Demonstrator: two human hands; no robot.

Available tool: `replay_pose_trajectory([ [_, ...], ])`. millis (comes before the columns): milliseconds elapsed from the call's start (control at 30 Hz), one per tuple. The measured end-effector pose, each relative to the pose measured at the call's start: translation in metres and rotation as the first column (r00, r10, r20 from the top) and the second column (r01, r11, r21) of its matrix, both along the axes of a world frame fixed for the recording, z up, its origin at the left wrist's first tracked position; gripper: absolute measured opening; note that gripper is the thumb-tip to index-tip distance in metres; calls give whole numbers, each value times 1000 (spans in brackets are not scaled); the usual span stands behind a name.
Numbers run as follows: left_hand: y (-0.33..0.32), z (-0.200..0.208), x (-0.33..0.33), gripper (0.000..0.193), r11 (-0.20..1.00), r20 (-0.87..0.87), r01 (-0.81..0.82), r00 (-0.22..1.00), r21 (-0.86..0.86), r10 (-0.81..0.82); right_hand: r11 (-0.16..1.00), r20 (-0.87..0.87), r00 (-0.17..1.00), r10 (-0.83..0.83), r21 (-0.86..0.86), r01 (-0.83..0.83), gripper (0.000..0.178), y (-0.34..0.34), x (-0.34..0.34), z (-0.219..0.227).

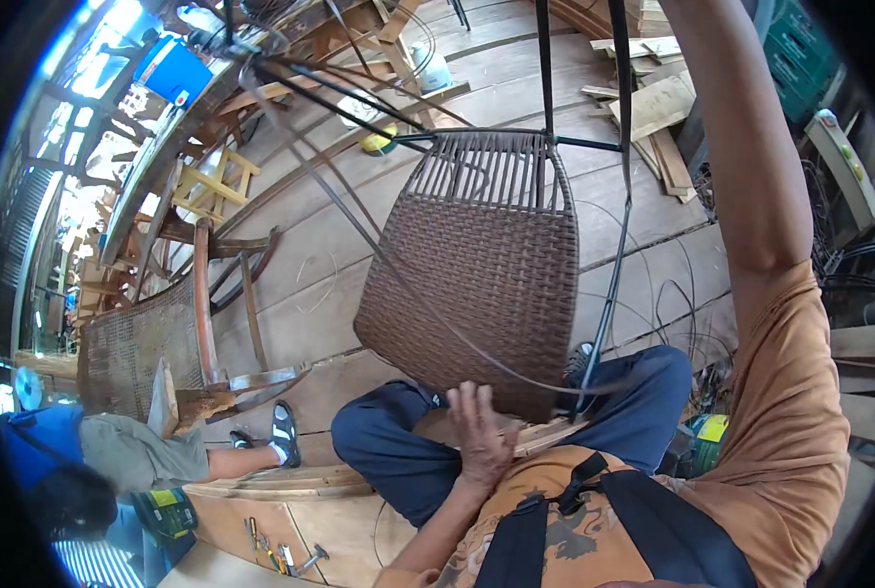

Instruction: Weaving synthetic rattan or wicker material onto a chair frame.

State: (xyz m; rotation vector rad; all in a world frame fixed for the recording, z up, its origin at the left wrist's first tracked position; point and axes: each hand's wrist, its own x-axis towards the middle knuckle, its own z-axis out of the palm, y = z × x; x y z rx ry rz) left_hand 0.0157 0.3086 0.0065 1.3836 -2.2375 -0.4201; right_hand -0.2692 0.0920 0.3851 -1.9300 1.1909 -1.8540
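A brown woven wicker panel (477, 284) on a dark metal chair frame (609, 284) stands in front of me, between my knees. At its far end, bare lengthwise strands (491, 171) show with gaps between them. My left hand (482, 431) is at the panel's near edge, fingers stretched out and slightly blurred, gripping nothing that I can see. A long loose brown strand (398, 265) runs from the upper left across the weave to the lower right. My right arm reaches up past the top edge of the picture, so its hand is hidden.
An old chair with cane webbing (144, 338) lies to the left, near another person's leg (237, 461). Hand tools (286, 559) lie at the lower left. Wood boards (658, 108) are piled at the upper right. A blue cooler (173, 71) stands at the far left.
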Motion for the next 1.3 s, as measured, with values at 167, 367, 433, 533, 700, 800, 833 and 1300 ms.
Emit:
replay_pose_trajectory([
  [167,-15,7,8,53,895,-411,-329,802,300,432,991,1,993,-122,54,122,24,-28,-21,-3],
  [367,-24,-4,-7,58,466,-495,226,91,855,864,995,130,987,-97,42,92,23,-16,-36,-11],
  [433,-35,-11,-16,63,529,-539,449,-119,720,834,991,165,978,-129,47,122,24,-14,-42,-13],
  [533,-50,3,-35,63,514,-466,500,-229,697,855,985,100,982,-162,75,155,23,-28,-60,-18],
  [700,-74,2,-43,61,527,-553,390,-53,755,832,973,-15,979,-201,113,202,21,-65,-106,-29],
  [800,-80,5,-67,63,512,-512,383,-110,769,852,945,92,969,-230,257,200,21,-88,-148,-44],
  [833,-85,0,-68,64,494,-499,410,-102,767,860,943,101,966,-237,265,203,21,-92,-162,-52],
  [1300,-159,50,-95,52,575,-586,115,148,810,796,814,-170,855,-490,262,519,14,-119,-287,-143],
])
